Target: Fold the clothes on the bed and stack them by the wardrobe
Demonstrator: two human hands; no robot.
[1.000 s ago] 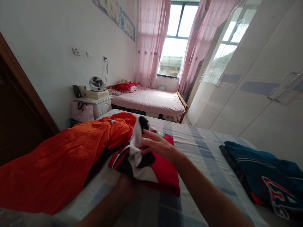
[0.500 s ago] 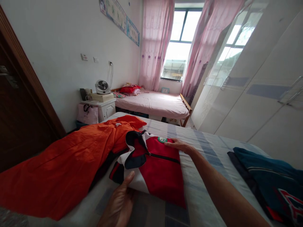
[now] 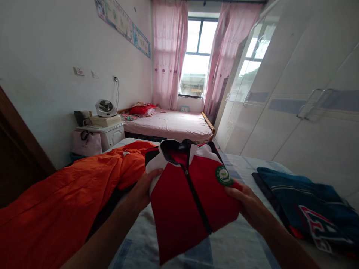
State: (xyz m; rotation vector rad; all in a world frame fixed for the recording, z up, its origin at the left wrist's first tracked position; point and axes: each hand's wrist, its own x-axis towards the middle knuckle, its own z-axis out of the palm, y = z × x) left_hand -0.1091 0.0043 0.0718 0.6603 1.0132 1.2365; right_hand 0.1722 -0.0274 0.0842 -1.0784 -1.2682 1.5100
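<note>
A folded red and white zip-up jacket (image 3: 179, 198), with a dark collar and a round green badge, is held up over the bed (image 3: 238, 164). My left hand (image 3: 147, 188) grips its left side by the white shoulder, fingers partly hidden behind the cloth. On the right edge, just below the badge, my right hand (image 3: 242, 200) pinches the jacket, thumb on the front. An orange garment (image 3: 70, 194) lies spread on the bed to the left. To the right rests a folded dark teal garment (image 3: 297, 194) with a letter patch.
A second bed (image 3: 171, 123) with a pink sheet stands under the window. Beside it a white nightstand (image 3: 113, 136) carries a small fan (image 3: 106, 107). White wardrobes (image 3: 294, 86) line the right wall, and a brown door (image 3: 19, 149) is at the left.
The jacket has been lifted off the bed and turned so its collar faces away. My left hand has gone from its lower edge to its left side. The view has swung right.
</note>
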